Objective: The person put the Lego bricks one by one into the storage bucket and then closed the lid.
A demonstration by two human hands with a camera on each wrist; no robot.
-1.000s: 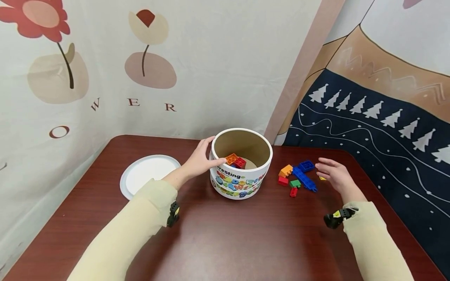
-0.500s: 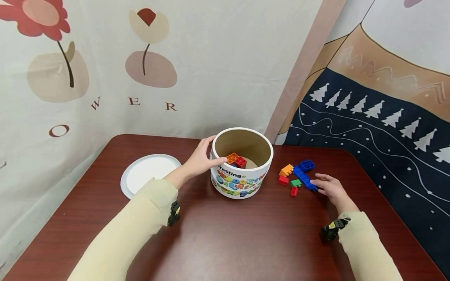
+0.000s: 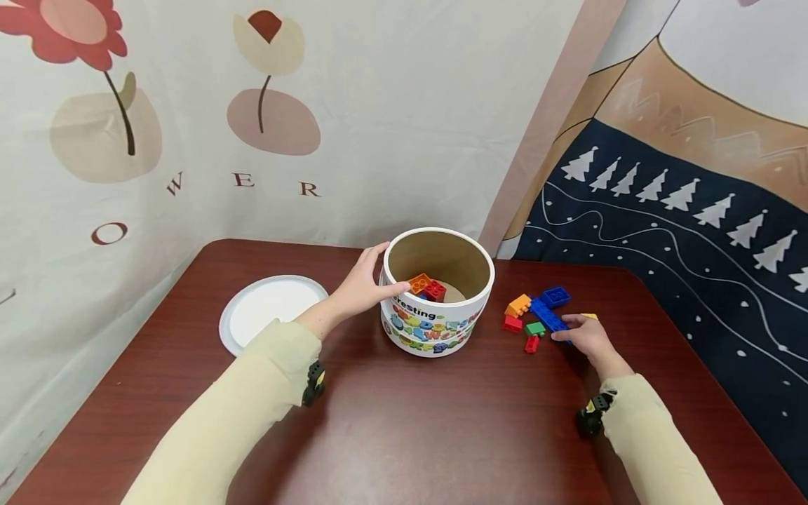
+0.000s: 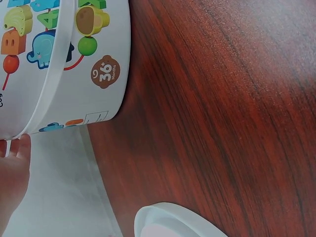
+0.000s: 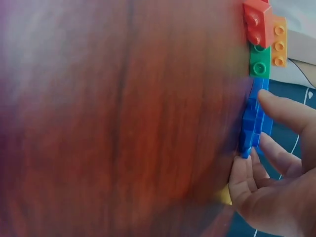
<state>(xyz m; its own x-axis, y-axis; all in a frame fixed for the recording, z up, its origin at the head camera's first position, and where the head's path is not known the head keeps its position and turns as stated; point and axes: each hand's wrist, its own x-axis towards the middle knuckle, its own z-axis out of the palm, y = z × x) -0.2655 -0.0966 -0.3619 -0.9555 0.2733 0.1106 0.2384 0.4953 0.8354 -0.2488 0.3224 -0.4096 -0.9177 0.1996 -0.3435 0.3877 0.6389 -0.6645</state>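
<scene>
My left hand [image 3: 360, 287] holds the left side of a white round bucket [image 3: 435, 330], its thumb lying at the front rim and its fingers farther back. Printed letters and animals cover the bucket's wall, and orange, red and blue building blocks [image 3: 429, 286] lie inside. On the right, my right hand [image 3: 590, 338] pinches the near end of a long blue building block [image 3: 546, 315] on the table. The right wrist view shows the thumb on one side of this blue block [image 5: 253, 118] and fingertips at its end.
Around the blue block lie an orange block [image 3: 518, 305], a green block [image 3: 535, 329], red blocks [image 3: 513, 324] and another blue block [image 3: 555, 297]. A yellow piece [image 3: 590, 315] shows behind the right hand. A white round lid [image 3: 268, 308] lies left of the bucket on the brown table [image 3: 404, 435].
My right hand has come down and left from above the table's right side onto the long blue block. The left hand has stayed on the bucket.
</scene>
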